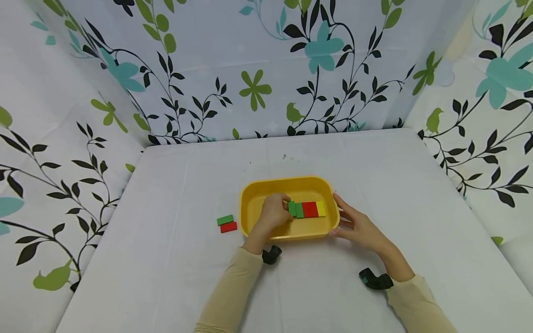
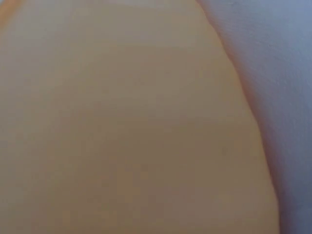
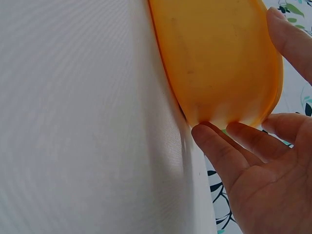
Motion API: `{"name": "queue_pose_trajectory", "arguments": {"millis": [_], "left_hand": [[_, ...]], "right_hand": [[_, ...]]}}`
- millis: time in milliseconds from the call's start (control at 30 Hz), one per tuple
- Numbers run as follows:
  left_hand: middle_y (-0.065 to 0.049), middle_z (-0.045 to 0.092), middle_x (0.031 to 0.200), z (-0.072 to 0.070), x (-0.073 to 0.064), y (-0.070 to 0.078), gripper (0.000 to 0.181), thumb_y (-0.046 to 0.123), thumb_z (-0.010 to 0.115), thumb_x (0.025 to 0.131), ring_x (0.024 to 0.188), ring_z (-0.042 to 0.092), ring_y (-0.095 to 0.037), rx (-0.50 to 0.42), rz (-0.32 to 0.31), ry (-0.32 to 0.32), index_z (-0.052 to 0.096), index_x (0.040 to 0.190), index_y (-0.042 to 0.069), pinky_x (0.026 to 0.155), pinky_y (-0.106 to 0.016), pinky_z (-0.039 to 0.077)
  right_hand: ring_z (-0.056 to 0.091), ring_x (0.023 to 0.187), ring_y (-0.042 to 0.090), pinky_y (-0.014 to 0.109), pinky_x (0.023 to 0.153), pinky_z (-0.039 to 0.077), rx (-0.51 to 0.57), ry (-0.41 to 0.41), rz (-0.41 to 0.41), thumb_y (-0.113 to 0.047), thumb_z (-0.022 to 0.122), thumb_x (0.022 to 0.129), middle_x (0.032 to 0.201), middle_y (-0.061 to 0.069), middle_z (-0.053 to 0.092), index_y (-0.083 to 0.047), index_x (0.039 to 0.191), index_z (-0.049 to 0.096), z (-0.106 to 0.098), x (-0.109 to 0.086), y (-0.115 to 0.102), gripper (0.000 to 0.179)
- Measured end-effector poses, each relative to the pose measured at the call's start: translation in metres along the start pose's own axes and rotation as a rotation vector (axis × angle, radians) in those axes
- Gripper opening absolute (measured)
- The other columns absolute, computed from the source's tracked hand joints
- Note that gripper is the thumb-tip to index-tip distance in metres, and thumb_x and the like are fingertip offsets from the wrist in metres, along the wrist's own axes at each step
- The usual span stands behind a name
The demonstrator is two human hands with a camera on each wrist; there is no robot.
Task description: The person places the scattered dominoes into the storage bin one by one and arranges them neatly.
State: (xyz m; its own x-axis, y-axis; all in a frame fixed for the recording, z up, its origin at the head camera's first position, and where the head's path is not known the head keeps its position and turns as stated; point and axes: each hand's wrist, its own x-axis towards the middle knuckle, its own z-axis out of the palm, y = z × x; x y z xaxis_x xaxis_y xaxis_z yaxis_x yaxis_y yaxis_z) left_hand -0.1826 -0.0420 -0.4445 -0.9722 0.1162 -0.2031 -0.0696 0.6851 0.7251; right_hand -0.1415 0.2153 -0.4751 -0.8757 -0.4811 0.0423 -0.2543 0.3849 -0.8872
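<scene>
Left hand (image 1: 273, 213) pinches leftmost green block (image 1: 292, 208) inside yellow tray (image 1: 287, 186); right hand (image 1: 363, 229) spread, fingertips (image 3: 203, 133) touch tray's right end; loose green block (image 1: 225, 220), red block (image 1: 228, 227) left of tray.

White-covered table (image 1: 187, 185) stands enclosed on 3 sides by printed fabric. Beyond the left hand (image 1: 272, 215) and right hand (image 1: 360, 229), the far panel (image 1: 245, 46) carries black leafy vines (image 1: 294, 31), teal flowers (image 1: 324, 48) and 1 green bird (image 1: 294, 113). The left panel (image 1: 29, 138), to the left hand's outer side, and the right panel (image 1: 479, 152), past the right hand, repeat the print, each with 1 green bird. Dark specks (image 1: 285, 157) mark the white cover beyond the left hand. Light falls soft and diffuse, with a bluish cast on the far panel.
</scene>
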Motion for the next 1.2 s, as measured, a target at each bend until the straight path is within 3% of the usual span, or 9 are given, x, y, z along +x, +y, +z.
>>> {"name": "queue_pose_trajectory", "arguments": {"millis": [333, 467, 600, 867, 1200], "left_hand": [[-0.011, 0.063, 0.082, 0.0005, -0.0026, -0.0006, 0.048, -0.006, 0.081, 0.07, 0.074, 0.052, -0.021, -0.038, -0.037, -0.004, 0.067, 0.116, -0.001, 0.065, -0.026, 0.043], [-0.014, 0.069, 0.101, 0.0014, -0.0028, -0.0006, 0.048, -0.003, 0.082, 0.071, 0.097, 0.058, -0.029, -0.002, -0.068, 0.004, 0.068, 0.117, 0.001, 0.083, -0.035, 0.049], [-0.014, 0.066, 0.12, 0.0021, -0.002, -0.0001, 0.047, 0.0, 0.082, 0.072, 0.119, 0.052, -0.035, 0.027, -0.086, 0.006, 0.068, 0.117, 0.004, 0.1, -0.041, 0.045], [-0.016, 0.062, 0.127, 0.0012, -0.001, 0.0009, 0.047, 0.0, 0.082, 0.071, 0.121, 0.048, -0.035, -0.017, -0.124, 0.001, 0.068, 0.116, 0.006, 0.097, -0.04, 0.045], [-0.012, 0.064, 0.125, 0.0031, 0.0003, 0.0002, 0.049, 0.0, 0.083, 0.071, 0.117, 0.05, -0.029, -0.002, -0.149, 0.01, 0.069, 0.118, 0.01, 0.091, -0.034, 0.047]], "right_hand": [[0.043, 0.135, 0.043, 0.043, 0.1, 0.044, -0.009, -0.001, -0.004, -0.02, 0.073, 0.087, 0.163, 0.015, 0.018, -0.015, 0.158, 0.013, 0.0011, -0.0005, -0.0018, 0.093], [0.043, 0.135, 0.043, 0.043, 0.1, 0.044, -0.01, -0.007, -0.005, -0.02, 0.073, 0.088, 0.163, 0.016, 0.017, -0.016, 0.158, 0.012, 0.002, -0.0003, -0.0021, 0.093], [0.041, 0.136, 0.044, 0.043, 0.1, 0.044, -0.008, -0.008, -0.007, -0.019, 0.073, 0.087, 0.163, 0.015, 0.017, -0.017, 0.158, 0.012, 0.0021, 0.0002, -0.0016, 0.093], [0.04, 0.137, 0.045, 0.043, 0.1, 0.043, 0.006, -0.007, -0.011, -0.018, 0.073, 0.087, 0.163, 0.014, 0.016, -0.017, 0.158, 0.012, 0.0013, 0.0012, -0.0026, 0.094], [0.042, 0.136, 0.044, 0.042, 0.1, 0.044, -0.003, -0.005, -0.011, -0.018, 0.073, 0.087, 0.163, 0.014, 0.016, -0.016, 0.158, 0.012, 0.0021, 0.0012, -0.0024, 0.094]]}}
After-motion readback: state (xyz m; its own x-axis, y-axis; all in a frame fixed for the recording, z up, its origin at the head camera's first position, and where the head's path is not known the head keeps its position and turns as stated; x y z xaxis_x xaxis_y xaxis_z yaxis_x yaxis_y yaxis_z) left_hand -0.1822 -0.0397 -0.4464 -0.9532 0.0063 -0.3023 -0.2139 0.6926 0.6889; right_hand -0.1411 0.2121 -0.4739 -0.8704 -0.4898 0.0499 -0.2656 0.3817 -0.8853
